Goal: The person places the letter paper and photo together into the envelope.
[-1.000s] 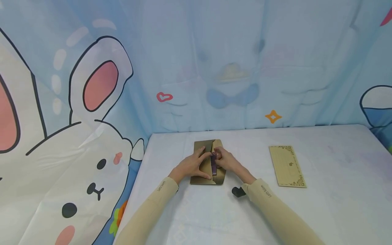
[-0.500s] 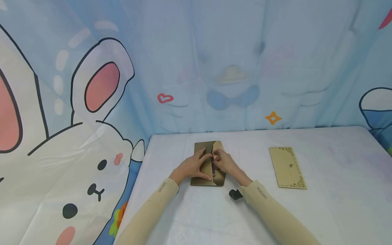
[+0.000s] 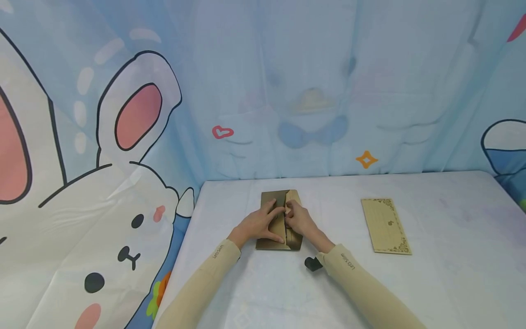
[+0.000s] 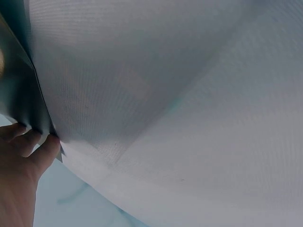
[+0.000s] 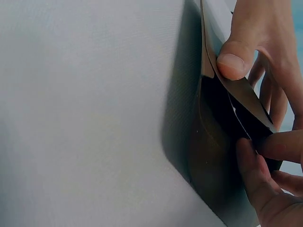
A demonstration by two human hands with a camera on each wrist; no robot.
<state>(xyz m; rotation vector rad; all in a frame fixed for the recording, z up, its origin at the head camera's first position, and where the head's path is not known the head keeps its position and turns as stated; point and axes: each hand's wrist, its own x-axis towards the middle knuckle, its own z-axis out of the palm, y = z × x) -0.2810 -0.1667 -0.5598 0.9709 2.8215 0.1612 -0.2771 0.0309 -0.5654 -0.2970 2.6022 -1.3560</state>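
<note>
A gold-brown envelope lies on the white table, its flap opened to the right. My left hand rests on it with thumb and fingers spread. In the right wrist view that thumb presses beside the envelope's mouth. My right hand is at the opening, with thumb and fingertips pinching the edge of a thin card that sits mostly inside. From the head view the card is almost hidden by the envelope and fingers. The left wrist view catches fingers of the left hand against the envelope's edge.
A cream card with a brown floral border lies flat to the right on the table. A small black object is at the right wrist. Behind the table hangs a blue cartoon-printed curtain.
The purple card has slid leftward into the envelope, from a broad visible strip to almost nothing showing. My right hand has shifted slightly left with it; the left hand has stayed in place.
</note>
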